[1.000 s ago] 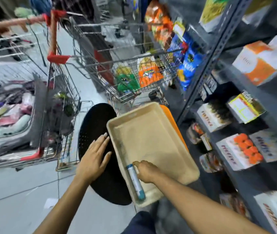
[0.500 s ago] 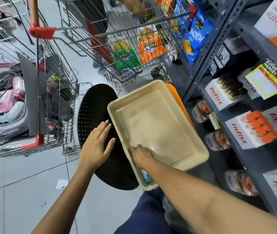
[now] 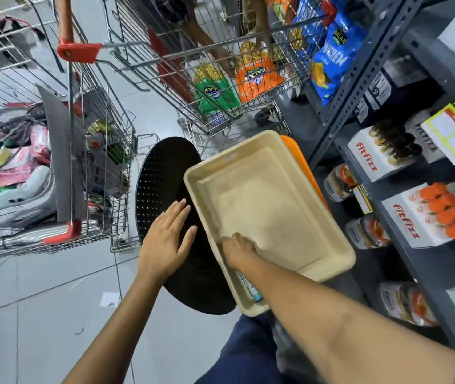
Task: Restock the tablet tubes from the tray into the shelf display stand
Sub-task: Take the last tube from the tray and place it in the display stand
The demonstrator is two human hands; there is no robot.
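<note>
A beige tray (image 3: 284, 151) rests on a black perforated round surface (image 3: 162, 173) in front of me. One white tablet tube with a blue end (image 3: 252, 291) lies along the tray's near-left wall. My right hand (image 3: 237, 250) reaches into the tray, its fingers curled down over the tube's upper part, so only the lower end shows. My left hand (image 3: 168, 239) lies flat and open on the black surface beside the tray. On the grey shelf to the right, a FitFizz display stand (image 3: 414, 225) holds several orange-capped tubes.
Another FitFizz stand (image 3: 367, 162) with dark caps sits one shelf higher. An orange tray (image 3: 298, 156) lies under the beige one. Two wire shopping carts (image 3: 96, 151) (image 3: 220, 79) stand to the left and ahead, with another person's hand (image 3: 259, 29) reaching into the far one. Jars (image 3: 367, 231) fill the lower shelf.
My right hand slid from beside the tube onto it and now covers most of it. The left hand stayed on the black surface. The view tilted down toward the shelf.
</note>
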